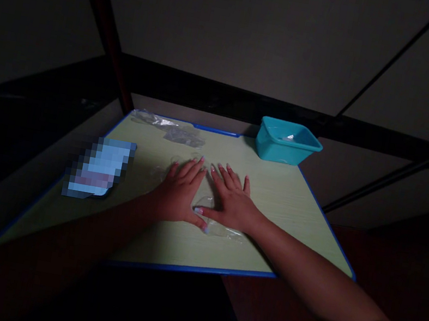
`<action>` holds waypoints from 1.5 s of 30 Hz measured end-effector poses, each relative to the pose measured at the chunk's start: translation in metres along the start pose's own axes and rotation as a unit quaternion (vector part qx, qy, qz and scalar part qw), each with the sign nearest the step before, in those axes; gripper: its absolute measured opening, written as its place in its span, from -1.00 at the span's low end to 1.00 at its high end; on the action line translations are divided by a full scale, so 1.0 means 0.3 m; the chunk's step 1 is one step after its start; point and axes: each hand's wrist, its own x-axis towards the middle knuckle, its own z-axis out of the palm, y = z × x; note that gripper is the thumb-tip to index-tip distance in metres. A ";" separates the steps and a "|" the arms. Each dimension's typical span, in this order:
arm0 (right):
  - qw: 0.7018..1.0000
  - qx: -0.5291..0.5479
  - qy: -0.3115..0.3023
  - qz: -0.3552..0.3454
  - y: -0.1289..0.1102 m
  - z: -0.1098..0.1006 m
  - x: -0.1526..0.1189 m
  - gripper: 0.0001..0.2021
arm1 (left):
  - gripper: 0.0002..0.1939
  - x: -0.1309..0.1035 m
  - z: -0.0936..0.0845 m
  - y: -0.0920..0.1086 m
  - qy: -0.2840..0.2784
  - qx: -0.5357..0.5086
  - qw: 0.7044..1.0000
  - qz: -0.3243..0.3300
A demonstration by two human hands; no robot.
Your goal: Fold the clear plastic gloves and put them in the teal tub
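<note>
Head: left hand (176, 193), right hand (235, 204) partly hide plastic (223, 231).

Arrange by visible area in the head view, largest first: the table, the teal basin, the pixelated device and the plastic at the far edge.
1. Table
2. Teal basin and pixelated device: similar areas; the device lies nearer the camera, so unranked
3. Plastic at the far edge

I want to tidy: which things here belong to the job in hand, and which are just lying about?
In use:
clear plastic, partly covered by left fingers and right fingers
table

Apparently lying about:
phone-like device
turquoise basket
crumpled plastic, far edge (perhaps related)
</note>
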 end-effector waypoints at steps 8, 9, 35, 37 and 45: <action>0.997 -0.029 0.032 0.068 0.048 0.017 0.027 -0.17 | 0.34 0.004 0.002 -0.005 -0.016 0.019 1.000 -0.006; 0.996 -0.030 0.037 0.074 0.054 0.013 0.029 -0.19 | 0.33 0.004 0.003 -0.006 -0.017 0.021 1.000 -0.006; 0.994 0.084 0.005 0.073 0.102 -0.032 0.032 -0.42 | -0.36 0.023 -0.013 -0.045 0.125 -0.057 0.990 -0.029; 0.989 0.104 0.034 0.098 0.127 -0.036 0.043 -0.47 | -0.48 0.035 -0.026 -0.079 0.209 -0.080 0.973 -0.050; 0.993 0.082 0.022 0.082 0.147 -0.044 0.044 -0.33 | -0.55 0.055 -0.023 -0.144 0.209 -0.037 0.969 -0.130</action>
